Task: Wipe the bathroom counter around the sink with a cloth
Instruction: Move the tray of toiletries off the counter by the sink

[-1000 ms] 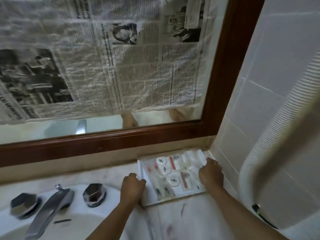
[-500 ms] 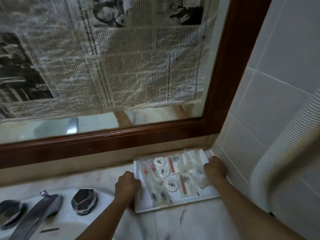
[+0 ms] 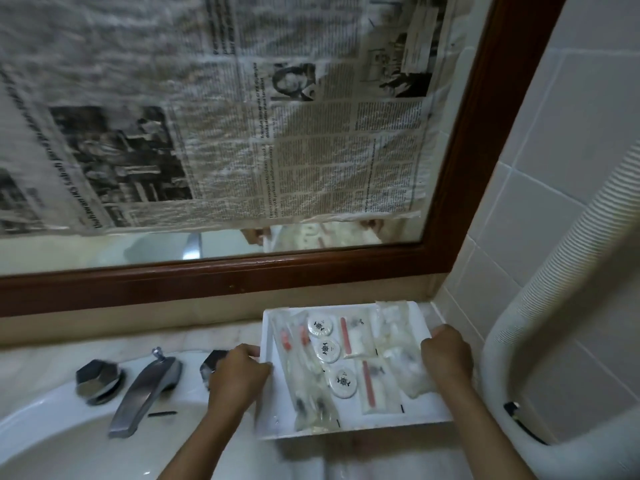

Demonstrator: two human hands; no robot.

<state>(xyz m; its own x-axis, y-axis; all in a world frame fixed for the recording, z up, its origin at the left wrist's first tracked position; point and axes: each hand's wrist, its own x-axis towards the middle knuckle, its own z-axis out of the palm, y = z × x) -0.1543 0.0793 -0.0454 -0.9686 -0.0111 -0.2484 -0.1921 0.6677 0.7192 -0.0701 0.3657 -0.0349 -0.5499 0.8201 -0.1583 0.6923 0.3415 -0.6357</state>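
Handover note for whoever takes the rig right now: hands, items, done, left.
Left hand grips the tray by its left edge; right hand grips the right edge.
The tray, full of wrapped toiletries, is at the counter's back right corner, beside the sink; its near edge looks raised.
Done: no wiping evident; no cloth in view.
Left: set the tray aside, get a cloth, wipe the counter around the sink.

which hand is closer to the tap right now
Left. The left hand grips the tray's left edge, just right of the tap. The right hand holds the tray's far right edge, with the whole tray between it and the tap.
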